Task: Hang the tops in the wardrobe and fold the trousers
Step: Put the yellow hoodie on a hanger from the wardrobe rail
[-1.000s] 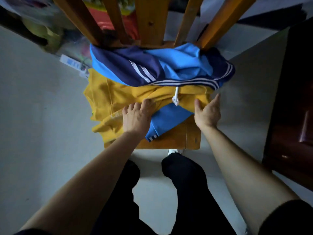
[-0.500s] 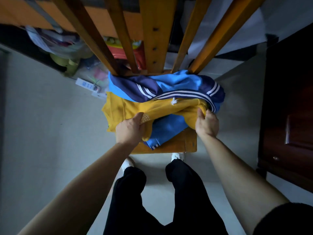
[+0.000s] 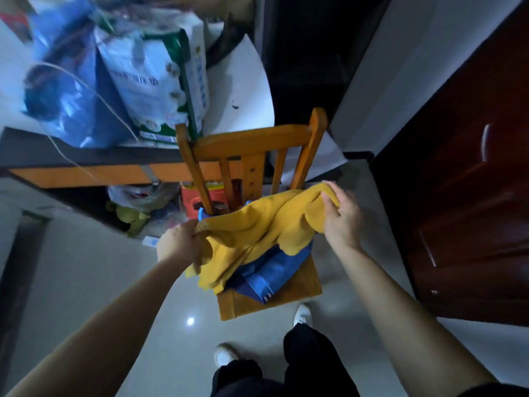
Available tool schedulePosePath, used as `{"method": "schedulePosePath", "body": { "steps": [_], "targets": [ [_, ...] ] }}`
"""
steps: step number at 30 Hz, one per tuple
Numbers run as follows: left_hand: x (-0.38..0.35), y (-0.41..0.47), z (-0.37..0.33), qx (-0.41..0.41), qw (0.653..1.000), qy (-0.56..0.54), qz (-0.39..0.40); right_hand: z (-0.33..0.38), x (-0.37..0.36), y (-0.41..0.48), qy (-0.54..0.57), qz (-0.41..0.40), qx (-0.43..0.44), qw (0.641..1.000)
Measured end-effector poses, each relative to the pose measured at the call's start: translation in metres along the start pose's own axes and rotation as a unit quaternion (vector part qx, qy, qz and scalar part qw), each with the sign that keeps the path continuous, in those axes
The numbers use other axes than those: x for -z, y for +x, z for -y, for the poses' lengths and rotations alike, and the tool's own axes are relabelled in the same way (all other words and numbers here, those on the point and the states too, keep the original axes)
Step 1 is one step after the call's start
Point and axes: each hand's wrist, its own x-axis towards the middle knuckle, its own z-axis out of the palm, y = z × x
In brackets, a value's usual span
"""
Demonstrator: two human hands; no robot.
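A yellow garment [image 3: 257,227] is stretched between both hands above the seat of a wooden chair [image 3: 300,290]. My left hand [image 3: 180,242] grips its left edge; my right hand [image 3: 342,216] grips its right edge, a little higher. Under it on the seat lies a blue garment with white stripes [image 3: 272,270], partly hidden by the yellow cloth. I cannot tell whether the yellow garment is a top or trousers.
The chair's slatted back [image 3: 252,164] stands just beyond the clothes. Behind it a desk [image 3: 86,167] carries a blue bag and a white package, with bags and a red box beneath. A dark red wardrobe [image 3: 463,210] stands at the right. My legs and white shoes are below.
Both hands closed on the yellow garment and lifted it off the pile, out from under the blue one. My view has pulled back and up from the chair.
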Motion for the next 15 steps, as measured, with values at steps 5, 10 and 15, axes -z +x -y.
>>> {"method": "schedulePosePath", "body": {
  "steps": [5, 10, 15],
  "targets": [
    [0.053, -0.009, -0.004, -0.062, 0.997, -0.008, -0.045, 0.099, 0.045, -0.019, -0.015, 0.031, 0.184, 0.982],
    [0.094, -0.037, -0.034, -0.135, 0.990, 0.039, -0.002, 0.188, 0.079, -0.027, 0.124, 0.017, 0.107, 0.986],
    [0.110, -0.094, -0.066, -0.247, 0.959, -0.140, 0.005, 0.250, 0.101, -0.028, 0.304, 0.079, -0.038, 0.949]
  ]
}}
